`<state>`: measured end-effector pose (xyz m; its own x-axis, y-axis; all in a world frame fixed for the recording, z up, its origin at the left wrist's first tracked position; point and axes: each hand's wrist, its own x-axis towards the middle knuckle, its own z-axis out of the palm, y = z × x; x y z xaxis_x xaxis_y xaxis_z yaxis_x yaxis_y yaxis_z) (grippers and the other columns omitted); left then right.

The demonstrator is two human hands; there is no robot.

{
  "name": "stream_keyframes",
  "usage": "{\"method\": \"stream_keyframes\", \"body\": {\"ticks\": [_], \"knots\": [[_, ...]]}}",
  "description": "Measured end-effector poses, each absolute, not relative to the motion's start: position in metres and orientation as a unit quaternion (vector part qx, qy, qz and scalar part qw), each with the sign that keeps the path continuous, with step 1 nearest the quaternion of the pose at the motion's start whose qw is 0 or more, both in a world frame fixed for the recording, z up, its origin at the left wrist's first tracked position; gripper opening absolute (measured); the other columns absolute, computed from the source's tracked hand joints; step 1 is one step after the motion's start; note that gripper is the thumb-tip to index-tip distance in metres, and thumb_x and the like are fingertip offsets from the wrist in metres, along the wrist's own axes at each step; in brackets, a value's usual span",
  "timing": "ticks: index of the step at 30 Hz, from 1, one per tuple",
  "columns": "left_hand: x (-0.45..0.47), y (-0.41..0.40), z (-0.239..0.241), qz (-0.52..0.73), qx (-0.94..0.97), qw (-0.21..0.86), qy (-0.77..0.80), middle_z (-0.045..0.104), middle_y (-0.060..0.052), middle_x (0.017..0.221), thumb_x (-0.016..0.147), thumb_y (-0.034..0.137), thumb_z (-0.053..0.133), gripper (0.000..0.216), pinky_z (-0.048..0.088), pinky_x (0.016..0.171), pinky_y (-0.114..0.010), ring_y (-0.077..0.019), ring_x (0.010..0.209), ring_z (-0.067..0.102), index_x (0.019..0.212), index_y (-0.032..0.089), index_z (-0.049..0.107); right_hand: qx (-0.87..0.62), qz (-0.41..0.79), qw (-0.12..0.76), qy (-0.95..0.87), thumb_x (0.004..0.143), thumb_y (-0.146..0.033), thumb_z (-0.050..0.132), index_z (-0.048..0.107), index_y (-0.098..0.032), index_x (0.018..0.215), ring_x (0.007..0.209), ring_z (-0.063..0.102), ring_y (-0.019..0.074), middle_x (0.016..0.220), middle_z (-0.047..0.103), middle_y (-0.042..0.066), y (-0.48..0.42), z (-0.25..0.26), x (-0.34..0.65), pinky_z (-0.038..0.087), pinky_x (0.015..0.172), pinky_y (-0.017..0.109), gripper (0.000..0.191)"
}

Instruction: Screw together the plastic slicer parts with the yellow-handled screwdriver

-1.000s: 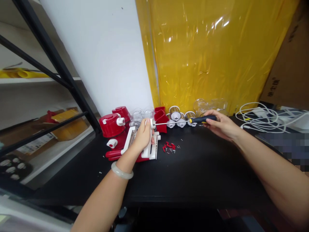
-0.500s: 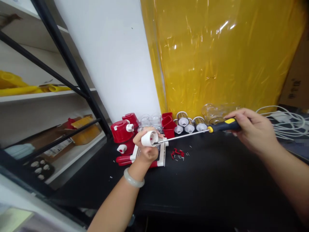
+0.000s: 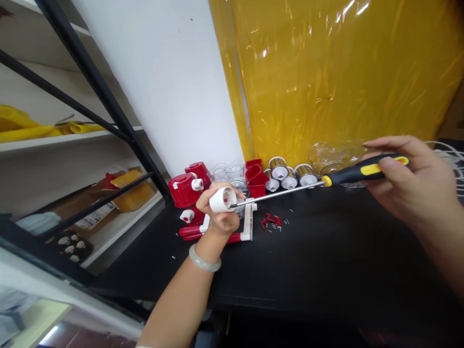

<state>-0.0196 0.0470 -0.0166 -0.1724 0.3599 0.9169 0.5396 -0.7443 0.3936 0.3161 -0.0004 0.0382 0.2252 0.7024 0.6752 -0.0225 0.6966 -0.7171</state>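
My left hand (image 3: pixel 222 218) is closed around a white round plastic part (image 3: pixel 218 200), whose hollow open end faces right. My right hand (image 3: pixel 413 179) grips a screwdriver (image 3: pixel 358 171) by its black and yellow handle. Its long steel shaft slants down to the left, and the tip reaches into the mouth of the white part; what the tip touches inside is hidden. Beyond my left hand lie red and white crank handles (image 3: pixel 247 223). Small red plastic pieces (image 3: pixel 272 220) and several tiny metal pins are scattered right of them on the black table (image 3: pixel 319 270).
Red housings (image 3: pixel 182 189) with white knobs stand at the back left. Clear cups (image 3: pixel 235 169), red hoppers (image 3: pixel 255 180) and metal grater drums (image 3: pixel 305 174) line the back. A black-framed shelf (image 3: pixel 119 121) is at left, a yellow plastic sheet (image 3: pixel 326 87) behind, white cable (image 3: pixel 451 164) at right.
My right hand has shifted right and up in view, its fingers now further back on the screwdriver handle. The tip is still in the white part. The whole view has shifted slightly.
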Motion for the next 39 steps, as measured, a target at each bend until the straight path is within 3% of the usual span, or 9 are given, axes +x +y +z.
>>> {"method": "stream_keyframes", "body": {"ticks": [3, 6, 10, 13, 18, 23, 34, 39], "knots": [[-0.020, 0.045, -0.016, -0.696, -0.613, 0.124, -0.353, 0.052, -0.005, 0.097, 0.088, 0.078, -0.014, 0.072, 0.058, 0.063, -0.040, -0.0186, 0.067, 0.060, 0.132, 0.033, 0.021, -0.268, 0.333, 0.732, -0.531, 0.061, -0.055, 0.093, 0.079, -0.028, 0.087, 0.073, 0.062, 0.0185, 0.086, 0.066, 0.007, -0.005, 0.047, 0.310, 0.055, 0.070, 0.037, 0.040], [-0.021, 0.039, -0.011, -0.666, -0.623, 0.087, -0.400, 0.052, -0.005, 0.098, 0.098, 0.072, 0.003, 0.059, 0.057, 0.067, -0.039, -0.0179, 0.069, 0.061, 0.134, 0.032, 0.026, -0.249, 0.348, 0.705, -0.566, 0.070, -0.061, 0.085, 0.079, -0.024, 0.086, 0.067, 0.063, 0.0169, 0.081, 0.067, 0.007, -0.004, 0.048, 0.312, 0.055, 0.064, 0.033, 0.041], [-0.020, 0.032, -0.003, -0.679, -0.646, 0.081, -0.341, 0.053, -0.005, 0.101, 0.102, 0.065, 0.027, 0.047, 0.055, 0.061, -0.033, -0.0166, 0.071, 0.062, 0.133, 0.030, 0.032, -0.274, 0.322, 0.670, -0.610, 0.085, -0.072, 0.064, 0.076, -0.020, 0.086, 0.042, 0.048, 0.0122, 0.054, 0.057, 0.003, 0.001, 0.044, 0.318, 0.036, 0.039, 0.026, 0.053], [-0.019, 0.033, 0.001, -0.680, -0.686, 0.051, -0.254, 0.054, -0.002, 0.098, 0.103, 0.059, 0.037, 0.041, 0.048, 0.048, -0.025, -0.0110, 0.058, 0.058, 0.129, 0.028, 0.038, -0.308, 0.337, 0.660, -0.597, 0.080, -0.067, 0.074, 0.073, -0.019, 0.084, 0.040, 0.044, 0.0092, 0.050, 0.055, 0.000, 0.006, 0.043, 0.319, 0.028, 0.037, 0.022, 0.048], [-0.018, 0.038, 0.001, -0.635, -0.721, -0.017, -0.277, 0.053, 0.004, 0.076, 0.106, 0.049, 0.040, 0.033, 0.046, 0.047, -0.025, -0.0099, 0.049, 0.055, 0.129, 0.024, 0.042, -0.311, 0.377, 0.646, -0.586, 0.070, -0.066, 0.083, 0.070, -0.020, 0.086, 0.050, 0.052, 0.0085, 0.061, 0.059, -0.001, 0.016, 0.041, 0.322, 0.036, 0.044, 0.019, 0.050], [-0.015, 0.035, 0.004, -0.621, -0.718, -0.087, -0.302, 0.050, 0.007, 0.063, 0.107, 0.053, 0.035, 0.032, 0.043, 0.043, -0.025, -0.0117, 0.042, 0.050, 0.122, 0.025, 0.042, -0.315, 0.361, 0.594, -0.646, 0.080, -0.060, 0.079, 0.071, -0.023, 0.100, 0.062, 0.058, 0.0108, 0.076, 0.065, 0.000, 0.025, 0.032, 0.335, 0.046, 0.058, 0.023, 0.043], [-0.017, 0.035, 0.012, -0.575, -0.705, -0.163, -0.382, 0.047, 0.006, 0.059, 0.101, 0.066, 0.040, 0.045, 0.038, 0.042, -0.025, -0.0115, 0.043, 0.047, 0.117, 0.024, 0.044, -0.334, 0.290, 0.554, -0.705, 0.088, -0.055, 0.072, 0.071, -0.029, 0.112, 0.080, 0.062, 0.0112, 0.101, 0.067, 0.002, 0.032, 0.024, 0.346, 0.049, 0.074, 0.022, 0.035], [-0.014, 0.038, 0.014, -0.577, -0.687, -0.238, -0.373, 0.049, 0.005, 0.062, 0.101, 0.068, 0.040, 0.044, 0.038, 0.040, -0.024, -0.0100, 0.040, 0.046, 0.110, 0.025, 0.044, -0.315, 0.373, 0.564, -0.666, 0.078, -0.051, 0.084, 0.073, -0.028, 0.108, 0.089, 0.064, 0.0125, 0.106, 0.070, 0.002, 0.031, 0.026, 0.339, 0.051, 0.081, 0.021, 0.039]]}}
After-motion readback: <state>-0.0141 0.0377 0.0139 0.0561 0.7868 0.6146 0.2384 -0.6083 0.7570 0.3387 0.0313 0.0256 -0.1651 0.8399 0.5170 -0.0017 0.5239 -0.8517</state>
